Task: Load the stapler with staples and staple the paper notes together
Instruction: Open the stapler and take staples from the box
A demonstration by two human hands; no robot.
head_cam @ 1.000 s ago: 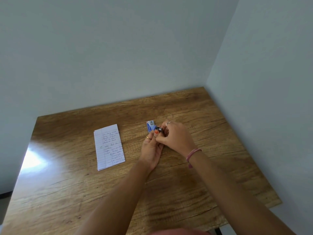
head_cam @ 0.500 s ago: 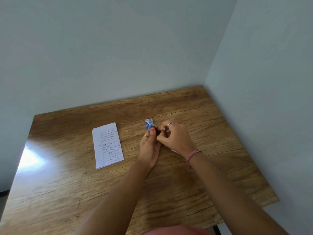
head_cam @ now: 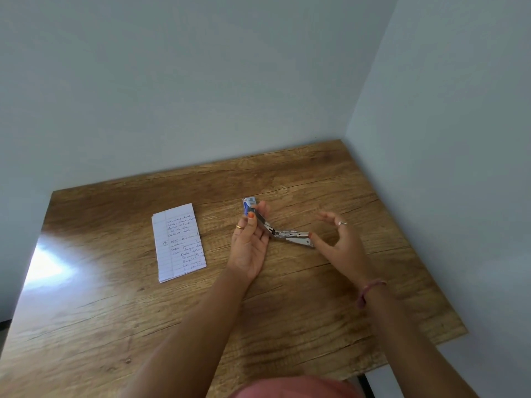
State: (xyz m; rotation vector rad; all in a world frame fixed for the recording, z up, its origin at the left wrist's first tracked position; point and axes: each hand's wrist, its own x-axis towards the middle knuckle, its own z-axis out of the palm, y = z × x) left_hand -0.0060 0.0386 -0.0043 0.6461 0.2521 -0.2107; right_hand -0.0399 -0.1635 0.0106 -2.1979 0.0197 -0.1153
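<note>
Near edge: bare table [head_cam: 201, 326], wood grain, bright glare patch on the left. Mid-table: left hand [head_cam: 249, 245] palm up, thumb and fingers pinching one end of the stapler [head_cam: 283, 232], which hangs swung open in a wide V, other arm reaching right toward the right hand [head_cam: 337, 239]. Right hand loosely cupped, fingers relaxed, holding nothing; thumb tip just at the stapler's free end, contact or not cannot be told. Small blue staple box [head_cam: 249, 204] just behind the left fingertips, lying on the table or held, cannot tell. Paper notes [head_cam: 179, 241] flat on the table, well left of the left hand, lined, handwritten, untouched. Judged step: stapler opened, loading not yet done. To do it well: keep the left pinch firm near the hinge so the open arm does not snap shut; hold the metal channel level and facing up; take one strip from the box with the right hand, legs down, slide fully in; close until it seats, no forcing. Risk: strip breaking or dropping on the wood, small and hard to spot in the glare. Far: table pushed into a corner, plain pale walls behind and on the right, nothing hung on them.
</note>
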